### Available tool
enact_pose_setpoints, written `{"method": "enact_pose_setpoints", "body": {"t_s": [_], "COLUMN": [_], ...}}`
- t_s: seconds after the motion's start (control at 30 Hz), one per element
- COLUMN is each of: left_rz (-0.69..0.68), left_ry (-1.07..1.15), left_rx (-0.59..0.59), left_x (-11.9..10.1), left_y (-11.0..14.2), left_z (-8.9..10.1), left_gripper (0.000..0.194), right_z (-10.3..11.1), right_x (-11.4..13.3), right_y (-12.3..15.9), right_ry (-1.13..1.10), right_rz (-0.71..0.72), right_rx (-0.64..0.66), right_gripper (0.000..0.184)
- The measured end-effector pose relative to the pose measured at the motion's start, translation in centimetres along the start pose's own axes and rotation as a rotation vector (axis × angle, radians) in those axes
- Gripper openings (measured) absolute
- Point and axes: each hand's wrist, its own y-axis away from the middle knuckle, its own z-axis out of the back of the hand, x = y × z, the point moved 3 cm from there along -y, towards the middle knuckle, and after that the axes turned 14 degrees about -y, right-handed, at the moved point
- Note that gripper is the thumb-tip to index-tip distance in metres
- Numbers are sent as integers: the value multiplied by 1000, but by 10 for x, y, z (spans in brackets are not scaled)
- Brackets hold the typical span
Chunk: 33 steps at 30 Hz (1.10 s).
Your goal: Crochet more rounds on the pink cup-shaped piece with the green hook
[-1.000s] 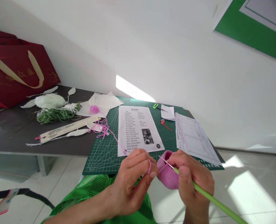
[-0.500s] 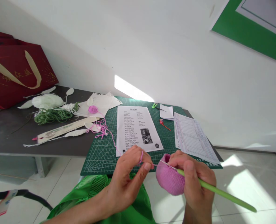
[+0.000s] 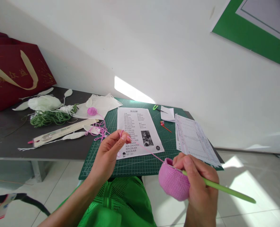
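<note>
My right hand (image 3: 199, 179) grips a crochet hook (image 3: 229, 189) by its green handle, together with a pink crocheted piece (image 3: 173, 181) shaped like a hollow cup. The metal tip of the hook is hidden at the rim of the piece. Pink yarn (image 3: 151, 153) runs in a straight line from that rim up to my left hand (image 3: 111, 151), where thumb and finger pinch it. From there the strand leads back to a loose pink tangle (image 3: 99, 130) and a small pink yarn ball (image 3: 92, 111).
A printed pattern sheet (image 3: 151, 143) lies on the green cutting mat (image 3: 128, 168). Small scissors (image 3: 160, 109), a red-handled tool (image 3: 164, 125) and a written chart (image 3: 194, 135) are to the right. White and green yarn (image 3: 50, 117), a ruler (image 3: 64, 130) and a red bag (image 3: 16, 66) are left.
My left hand has moved left and up, away from the crocheted piece, drawing out a longer strand. The right hand stays nearly in place; the hook's handle has tilted slightly.
</note>
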Motion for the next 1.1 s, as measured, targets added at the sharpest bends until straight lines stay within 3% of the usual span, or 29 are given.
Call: {"method": "enact_pose_setpoints", "body": {"t_s": [0.13, 0.27, 0.43, 0.53, 0.63, 0.77, 0.87, 0.97, 1.03, 1.07, 1.1], "left_rz": [26, 94, 216, 212, 172, -30, -132, -230, -346, -339, -279], "left_ry": [9, -74, -10, -7, -150, -562, -774, -837, -727, -607, -480], "left_rx": [-103, -111, -61, -73, -81, -332, -532, -565, -462, -288, -31], "left_x": [0, 0, 3, 3, 1, -6, -11, -15, -18, -18, -15], "left_y": [-10, -20, -27, -33, -41, -45, -35, -17, -5, 0, 4], "left_z": [13, 26, 41, 55, 73, 94, 91, 73, 58, 49, 37], "left_gripper": [17, 14, 35, 41, 31, 40, 57, 54, 51, 44, 32], "right_z": [2, 4, 6, 9, 8, 6, 4, 3, 2, 2, 1], "right_x": [-1, -2, -5, -4, -1, 2, 1, -2, -4, -4, -4], "right_y": [-1, -2, -4, -6, -8, -9, -10, -12, -12, -12, -12], "right_ry": [31, 54, 100, 136, 207, 350, 437, 440, 417, 406, 395], "right_rz": [10, 7, -3, -2, -25, -84, -66, -50, -99, -131, -159], "right_rx": [-16, -40, -39, -58, -85, -206, -231, -217, -229, -238, -249], "right_gripper": [37, 38, 36, 38, 41, 44, 45, 47, 48, 48, 48]}}
